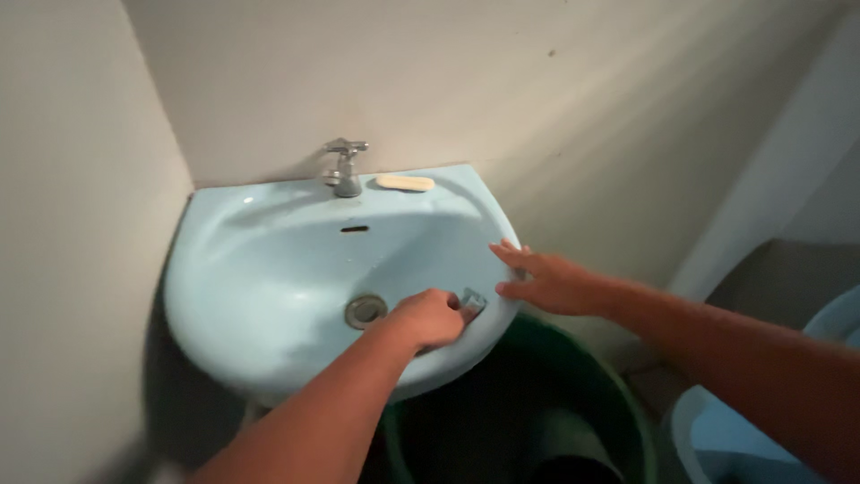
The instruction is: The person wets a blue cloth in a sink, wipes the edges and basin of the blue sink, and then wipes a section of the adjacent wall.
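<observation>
A pale blue wash basin (260,269) hangs in the wall corner, with a metal drain (365,310) at its bottom. My left hand (430,317) is inside the bowl near the front right wall, closed on a small pale scrubbing pad (473,299) pressed to the basin surface. My right hand (542,280) rests with fingers spread on the basin's right rim, holding nothing. A metal tap (344,168) stands at the back edge of the basin, and a pale bar of soap (405,183) lies beside it.
A large dark green bucket (609,394) stands on the floor under the basin's right side. Another pale blue fixture (838,323) shows at the far right edge. Plain beige walls close in at left and behind.
</observation>
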